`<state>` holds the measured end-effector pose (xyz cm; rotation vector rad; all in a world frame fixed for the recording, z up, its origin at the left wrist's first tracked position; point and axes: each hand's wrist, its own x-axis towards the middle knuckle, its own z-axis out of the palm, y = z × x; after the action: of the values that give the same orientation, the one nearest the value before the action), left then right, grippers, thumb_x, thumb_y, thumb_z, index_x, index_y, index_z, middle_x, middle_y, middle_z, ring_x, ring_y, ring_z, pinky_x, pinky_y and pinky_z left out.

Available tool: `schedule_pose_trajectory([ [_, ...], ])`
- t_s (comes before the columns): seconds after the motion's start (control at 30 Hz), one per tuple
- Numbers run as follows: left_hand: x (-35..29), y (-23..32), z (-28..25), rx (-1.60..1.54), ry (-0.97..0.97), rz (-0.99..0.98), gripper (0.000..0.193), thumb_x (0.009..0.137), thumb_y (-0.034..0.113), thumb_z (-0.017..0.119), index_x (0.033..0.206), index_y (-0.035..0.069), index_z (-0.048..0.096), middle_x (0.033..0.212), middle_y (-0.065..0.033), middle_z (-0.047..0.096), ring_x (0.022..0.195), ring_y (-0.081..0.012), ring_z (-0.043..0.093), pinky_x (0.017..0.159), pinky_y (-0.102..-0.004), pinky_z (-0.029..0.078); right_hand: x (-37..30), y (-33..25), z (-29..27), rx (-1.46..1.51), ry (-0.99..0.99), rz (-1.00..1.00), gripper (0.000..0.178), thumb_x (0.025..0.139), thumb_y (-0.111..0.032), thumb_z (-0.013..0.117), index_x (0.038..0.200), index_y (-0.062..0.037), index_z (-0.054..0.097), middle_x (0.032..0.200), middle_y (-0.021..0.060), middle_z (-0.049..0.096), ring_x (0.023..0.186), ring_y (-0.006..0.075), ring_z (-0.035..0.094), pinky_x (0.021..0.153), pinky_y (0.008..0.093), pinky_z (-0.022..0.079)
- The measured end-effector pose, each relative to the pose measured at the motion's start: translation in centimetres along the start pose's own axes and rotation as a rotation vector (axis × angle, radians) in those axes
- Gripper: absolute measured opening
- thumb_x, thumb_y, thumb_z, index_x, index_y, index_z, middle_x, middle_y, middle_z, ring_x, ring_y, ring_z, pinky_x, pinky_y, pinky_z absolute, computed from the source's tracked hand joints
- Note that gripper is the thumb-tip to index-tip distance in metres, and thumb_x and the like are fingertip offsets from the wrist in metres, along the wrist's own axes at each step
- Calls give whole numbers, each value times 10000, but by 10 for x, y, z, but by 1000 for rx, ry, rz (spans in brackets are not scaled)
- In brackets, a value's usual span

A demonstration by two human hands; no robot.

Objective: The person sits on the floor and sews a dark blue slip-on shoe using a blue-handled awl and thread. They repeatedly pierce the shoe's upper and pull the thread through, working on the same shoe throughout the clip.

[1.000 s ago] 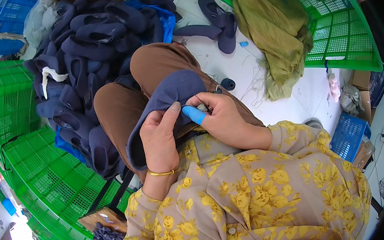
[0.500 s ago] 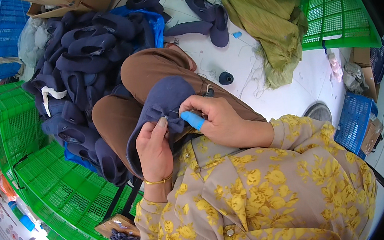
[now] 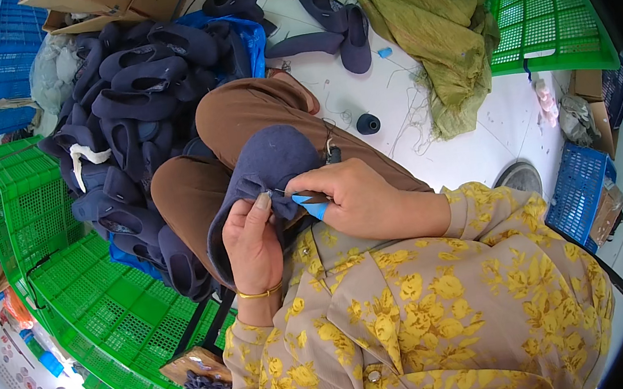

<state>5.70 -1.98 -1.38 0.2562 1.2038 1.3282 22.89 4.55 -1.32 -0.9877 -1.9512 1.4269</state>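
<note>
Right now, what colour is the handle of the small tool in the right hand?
Bright blue: the tool's handle shows below the right hand's fingers, in the head view.

The pile of dark slippers (image 3: 134, 100) and green crates (image 3: 99, 317) block the left. Bare white floor (image 3: 394, 105) lies open to the right, past a thread spool (image 3: 367, 123).
</note>
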Motion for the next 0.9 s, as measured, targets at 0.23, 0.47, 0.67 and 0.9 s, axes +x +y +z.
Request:
schedule_pose_trajectory([
  [0.23, -1, -5, -9, 0, -72, 19, 81, 961, 79, 577, 1002, 27, 624, 980, -23, 653, 880, -91, 563, 835, -255, 430, 3, -2, 4, -126, -63, 49, 326, 748, 16, 623, 1071, -19, 607, 927, 175, 685, 813, 351, 672, 676, 399, 532],
  [0.47, -5, 8, 13, -39, -18, -55, 81, 977, 91, 549, 976, 28, 600, 988, -34, 644, 918, -109, 571, 886, -281, 434, -1, 11, 17, -237, 1, -118, 365, 727, -15, 648, 1050, -61, 484, 865, 142, 662, 722, 358, 649, 602, 449, 504],
  [0.67, -1, -6, -12, -160, -168, -58, 65, 960, 63, 571, 989, 18, 608, 1007, -54, 652, 943, -131, 575, 904, -293, 425, 0, 16, 27, -301, 78, -131, 398, 696, 38, 637, 1053, -85, 509, 841, 86, 659, 687, 317, 647, 554, 398, 491],
  [0.9, -4, -2, -8, -147, -124, -58, 58, 981, 87, 540, 972, 42, 577, 959, -37, 638, 916, -128, 584, 885, -300, 449, -2, 12, 23, -337, 53, -173, 381, 719, 28, 626, 1066, -79, 511, 820, 77, 657, 664, 293, 650, 531, 381, 483],
])
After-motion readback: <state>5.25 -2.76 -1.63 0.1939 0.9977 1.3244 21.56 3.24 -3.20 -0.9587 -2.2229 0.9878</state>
